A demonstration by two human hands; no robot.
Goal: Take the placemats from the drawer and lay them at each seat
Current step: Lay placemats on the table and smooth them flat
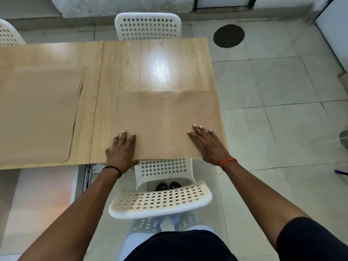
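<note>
A tan placemat (163,117) with a fine checked texture lies flat at the near right end of the wooden table (150,66). My left hand (122,149) presses its near left corner with straight fingers. My right hand (209,144) lies flat on its near right corner. On the left part of the table rests a pile of further tan placemats (37,113), its edges slightly fanned. The drawer is not in view.
A white perforated chair (160,200) stands between me and the table. Another white chair (148,25) is at the far side, a third chair (7,34) at the far left. A dark round mark (228,35) is on the tiled floor to the right.
</note>
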